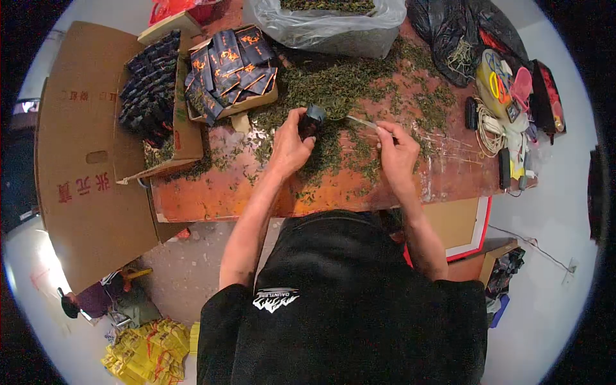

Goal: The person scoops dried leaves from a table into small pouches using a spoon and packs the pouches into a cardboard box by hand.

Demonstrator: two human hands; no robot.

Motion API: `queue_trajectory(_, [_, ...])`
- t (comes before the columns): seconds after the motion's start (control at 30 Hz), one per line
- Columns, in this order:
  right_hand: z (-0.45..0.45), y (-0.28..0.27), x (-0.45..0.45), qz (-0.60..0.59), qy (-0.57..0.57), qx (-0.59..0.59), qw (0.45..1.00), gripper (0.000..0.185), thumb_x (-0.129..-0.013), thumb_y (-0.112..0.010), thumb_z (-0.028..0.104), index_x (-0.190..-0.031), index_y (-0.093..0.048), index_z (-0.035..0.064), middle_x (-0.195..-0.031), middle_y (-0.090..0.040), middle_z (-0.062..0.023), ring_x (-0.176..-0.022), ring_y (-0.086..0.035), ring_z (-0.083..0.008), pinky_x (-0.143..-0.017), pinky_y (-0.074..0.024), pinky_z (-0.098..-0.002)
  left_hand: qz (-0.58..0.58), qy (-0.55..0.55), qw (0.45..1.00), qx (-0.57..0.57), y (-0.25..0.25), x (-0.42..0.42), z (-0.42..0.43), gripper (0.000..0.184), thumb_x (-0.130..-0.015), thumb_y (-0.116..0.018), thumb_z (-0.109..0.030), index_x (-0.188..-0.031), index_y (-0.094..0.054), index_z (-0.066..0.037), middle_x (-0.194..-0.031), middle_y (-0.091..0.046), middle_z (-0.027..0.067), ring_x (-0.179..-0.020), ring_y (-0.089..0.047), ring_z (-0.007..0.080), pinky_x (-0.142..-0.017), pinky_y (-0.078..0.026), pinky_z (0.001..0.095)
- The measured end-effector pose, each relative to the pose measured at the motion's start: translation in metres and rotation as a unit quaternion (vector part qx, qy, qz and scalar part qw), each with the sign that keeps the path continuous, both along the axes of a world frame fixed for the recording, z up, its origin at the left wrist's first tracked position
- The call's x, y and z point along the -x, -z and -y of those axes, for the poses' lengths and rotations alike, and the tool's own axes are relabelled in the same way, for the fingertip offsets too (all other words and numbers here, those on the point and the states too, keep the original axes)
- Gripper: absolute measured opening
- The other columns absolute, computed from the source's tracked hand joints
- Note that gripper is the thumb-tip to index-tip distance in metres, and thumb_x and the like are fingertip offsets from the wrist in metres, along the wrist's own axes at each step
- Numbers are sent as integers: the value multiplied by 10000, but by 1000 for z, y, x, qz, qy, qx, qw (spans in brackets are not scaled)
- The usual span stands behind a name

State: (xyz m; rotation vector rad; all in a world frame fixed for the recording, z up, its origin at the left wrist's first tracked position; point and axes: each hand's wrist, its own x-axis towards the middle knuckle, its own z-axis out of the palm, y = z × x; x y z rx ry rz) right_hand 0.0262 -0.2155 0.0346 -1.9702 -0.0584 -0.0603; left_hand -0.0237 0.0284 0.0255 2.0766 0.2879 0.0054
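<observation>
My left hand point(290, 146) is closed around a small dark packet point(314, 117), held above the table with its top end tilted away from me. In my right hand point(399, 153) is a spoon point(363, 122), pinched by its pale handle and pointing left toward the packet. The spoon's bowl lies close to the packet's top; whether they touch I cannot tell. Loose dried leaves point(359, 80), which look like tea, spread over the table beneath and beyond both hands.
The reddish table point(256, 200) bears a carton of flat dark packets point(224, 64), a carton of upright dark packets point(151, 90) and a large plastic bag point(333, 32) of leaves. Cords and tools point(497, 115) lie at right. Another person point(96, 300) sits at lower left beside yellow bags point(149, 350).
</observation>
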Motion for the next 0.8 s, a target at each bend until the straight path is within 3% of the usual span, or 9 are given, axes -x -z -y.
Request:
queue_trajectory(0.13, [7,-14,-2,13,2,0,1000,129,-916,-711,85,-1013,-755,12,-802,-710,-54,-701,-618,-106,-643,-499,-278,27,-1,999,-21,9,-2,1,636,-775,-757,-48,-1346,-477,-43,-1108,-693,224,-934,-685,369,-861,-523,426])
queue_trajectory(0.23, [7,-33,-1,52,-5,5,999,130,-921,-706,80,-1013,-747,-3,-802,-697,-57,-700,-604,-91,-629,-485,-266,20,8,999,-35,11,-4,3,622,-773,-745,-28,-1332,-473,-32,-1128,-655,240,-1078,-636,441,-915,-504,489])
queue_trajectory(0.33, [4,-66,3,75,-24,20,997,130,-929,-695,71,-1018,-741,-11,-808,-695,-55,-715,-601,-92,-633,-482,-267,1,12,999,-32,9,-3,5,627,-771,-743,-34,-1335,-469,-45,-1131,-634,245,-1096,-603,452,-938,-483,505])
queue_trajectory(0.4, [4,-74,4,70,-30,35,996,129,-934,-687,62,-1025,-738,-14,-813,-693,-49,-739,-603,-99,-648,-484,-272,53,4,996,-73,15,-3,6,650,-763,-770,-46,-1345,-480,-59,-1044,-658,222,-950,-637,408,-856,-503,476])
queue_trajectory(0.43, [4,-77,4,78,-37,44,995,124,-930,-687,55,-1023,-736,-11,-823,-699,-59,-745,-616,-117,-655,-491,-281,78,1,993,-94,18,-3,7,662,-759,-783,-52,-1350,-485,-67,-1001,-669,210,-877,-655,386,-816,-513,461])
queue_trajectory(0.53, [4,-80,3,129,-65,80,986,110,-916,-689,34,-1010,-731,-3,-852,-710,-94,-761,-655,-178,-672,-512,-310,29,3,997,-73,17,-3,8,665,-763,-784,-56,-1355,-480,-69,-1047,-661,214,-920,-645,400,-847,-506,474])
queue_trajectory(0.6, [3,-80,0,200,-90,117,969,97,-901,-695,20,-992,-727,5,-870,-713,-124,-765,-678,-232,-684,-526,-330,47,7,996,-80,18,-3,10,670,-767,-783,-58,-1361,-475,-73,-1085,-653,219,-972,-638,413,-872,-502,479])
queue_trajectory(0.7, [-5,-91,3,212,-109,152,959,84,-872,-706,7,-955,-715,7,-879,-709,-148,-775,-685,-303,-699,-541,-365,53,13,996,-71,16,-3,11,647,-771,-764,-34,-1345,-465,-42,-1129,-622,236,-1066,-590,439,-921,-479,504])
queue_trajectory(0.8, [-10,-96,2,259,-146,166,940,102,-859,-713,2,-961,-709,8,-861,-694,-134,-761,-667,-311,-695,-535,-380,52,15,996,-73,14,-3,12,632,-771,-759,-24,-1330,-464,-21,-1144,-609,240,-1099,-569,450,-937,-470,515])
